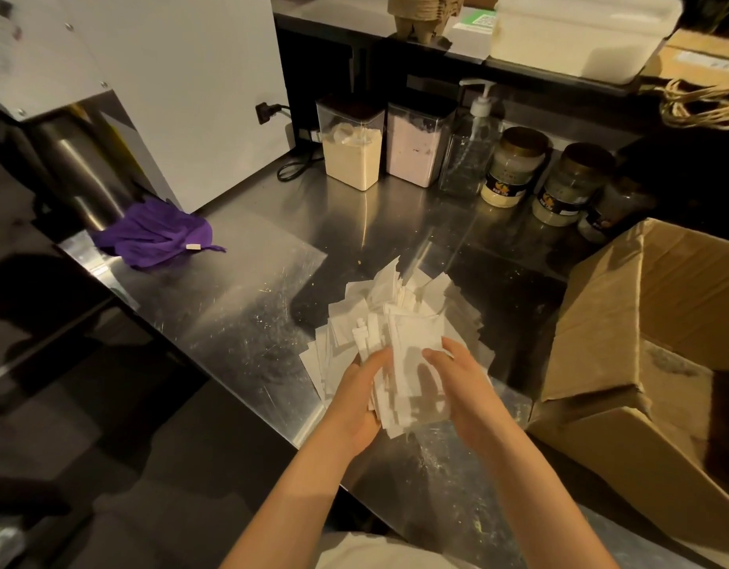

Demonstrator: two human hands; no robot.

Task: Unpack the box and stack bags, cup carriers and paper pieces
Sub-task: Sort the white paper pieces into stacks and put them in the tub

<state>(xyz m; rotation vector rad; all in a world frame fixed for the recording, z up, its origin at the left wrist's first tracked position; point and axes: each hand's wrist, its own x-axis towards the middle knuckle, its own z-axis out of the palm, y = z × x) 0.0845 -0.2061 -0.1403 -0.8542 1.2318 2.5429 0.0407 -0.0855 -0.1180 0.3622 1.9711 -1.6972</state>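
Observation:
A loose heap of white paper pieces (395, 318) lies on the steel counter (239, 314) in front of me. My left hand (356, 398) cups the near left side of the heap, fingers curled under a bunch of pieces. My right hand (461, 384) grips the near right side, thumb on top of the sheets. An open cardboard box (625, 322) stands at the right, leaning on its side. Brown pulp cup carriers (424, 14) stand on the upper shelf. Twisted paper-bag handles (699, 104) show at the far right.
A purple cloth (157, 236) lies at the left beside a white machine (157, 76). Two clear canisters of powder (350, 145), a pump bottle (473, 141) and several dark-lidded jars (515, 170) line the back. A white tub (576, 34) sits on the shelf.

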